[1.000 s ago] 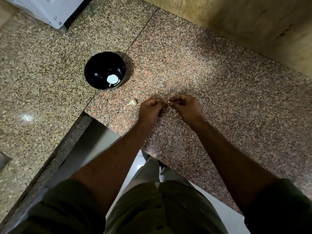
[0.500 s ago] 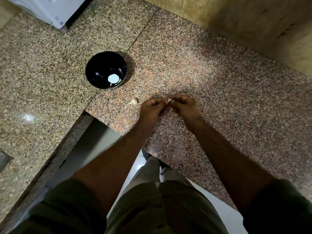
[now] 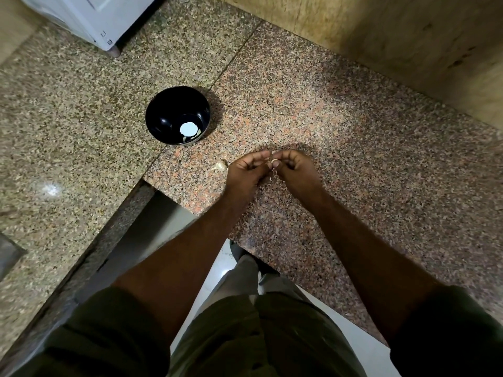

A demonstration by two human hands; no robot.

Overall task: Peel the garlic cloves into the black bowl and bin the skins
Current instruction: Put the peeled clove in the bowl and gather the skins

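Both hands meet over the reddish granite counter [image 3: 340, 126], fingertips together. Left hand [image 3: 249, 172] has its fingers curled in, tips pinching a small pale garlic clove [image 3: 273, 161] from the left. Right hand [image 3: 295, 168] is curled too, thumb and forefinger pinching the same clove from the right. Clove sits right between the two sets of fingertips, mostly hidden, only a pale sliver shows. A thin scrap of skin [image 3: 273, 175] hangs just below the pinch; cannot tell if it is attached.

Another garlic piece [image 3: 220, 166], unpeeled, lies on the counter just left of the left hand's knuckles, apart from them. Black bowl [image 3: 163, 118] stands further off, up and left of the fingers, well apart. Inside it a bright white round spot and a pale bit beside it, low on the near side; too glary to tell what exactly.

White appliance [image 3: 89, 17] at the far corner, well beyond the bowl. Wooden wall panel [image 3: 394, 36] past the fingers to the right.
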